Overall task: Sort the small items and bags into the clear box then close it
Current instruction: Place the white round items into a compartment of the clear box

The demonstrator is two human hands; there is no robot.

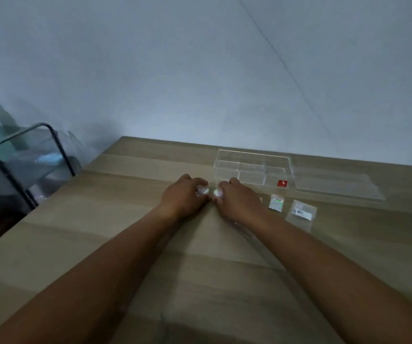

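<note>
Two hands, the left hand (184, 196) and the right hand (237, 198), are each pinching one small shiny item, making two. Two small bags are lying nearby: one (275, 201) and another (301, 214). One clear box (252, 167) and one lid (336, 184) are sitting on one table (125, 244).

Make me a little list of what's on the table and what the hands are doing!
table: wooden table
clear box: clear box open, divided into compartments, red sticker at its near corner
lid: clear lid flat on the table, right of the box
bags: small bag and another bag, outside the box
left hand: left hand pinching a small shiny item
right hand: right hand pinching a second shiny item
sorted yet: no, compartments look empty
</note>
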